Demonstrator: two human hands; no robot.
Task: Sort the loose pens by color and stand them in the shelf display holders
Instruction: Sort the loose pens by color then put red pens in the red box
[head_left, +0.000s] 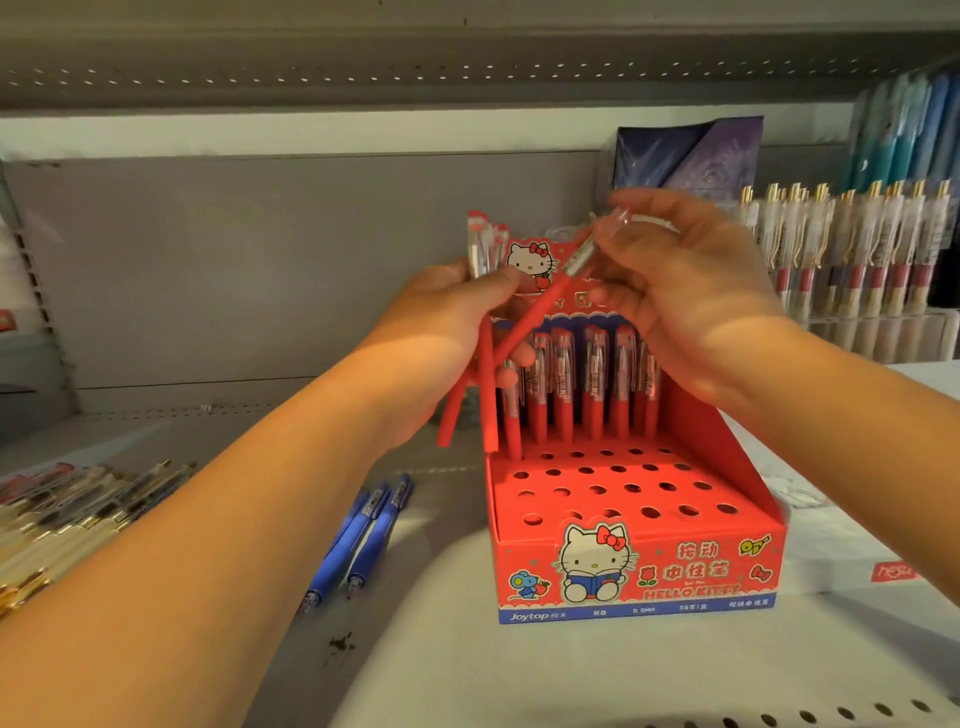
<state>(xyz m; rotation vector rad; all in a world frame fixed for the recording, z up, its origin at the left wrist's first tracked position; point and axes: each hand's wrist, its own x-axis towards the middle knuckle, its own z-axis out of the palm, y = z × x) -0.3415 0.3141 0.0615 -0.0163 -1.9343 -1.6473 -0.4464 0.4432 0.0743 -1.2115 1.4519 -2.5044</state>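
The right hand (691, 291) was closed in a narrow pinch on the clear upper end of a single red pen (545, 306), which lay slanted down towards the left. The left hand (447, 312) gripped a bundle of red pens (488, 410) about their middles, clear tops above the fist and red barrels hanging below. Both hands were held above the rear of the red display box (639, 566), which stood on the shelf (467, 665).

Step in hand, as judged: drawing one pen off the bundle to seat it in the box. A row of standing red pens (592, 384) occupied the rearmost holes; the rows in front were open.

Recommendations:
- Free the slanted pen fully from the bundle before lowering it, as its barrel crossed the left fingers.
- Turn it upright, tip down, and enter the next free hole behind the front rows, so later pens need not be reached over.
- Keep the left grip firm; the hanging barrels were splayed and one could slip.

Grip detail: right thumb and fingers were curled close on the pen's top; exact contact was blurred. The left thumb pressed across the bundle against the fingers.

Also noted: loose blue pens (363, 535) on the shelf left of the box, a pile of gold-trimmed pens (67, 509) further left, and a clear holder (852, 249) of gold-clipped pens to the right.
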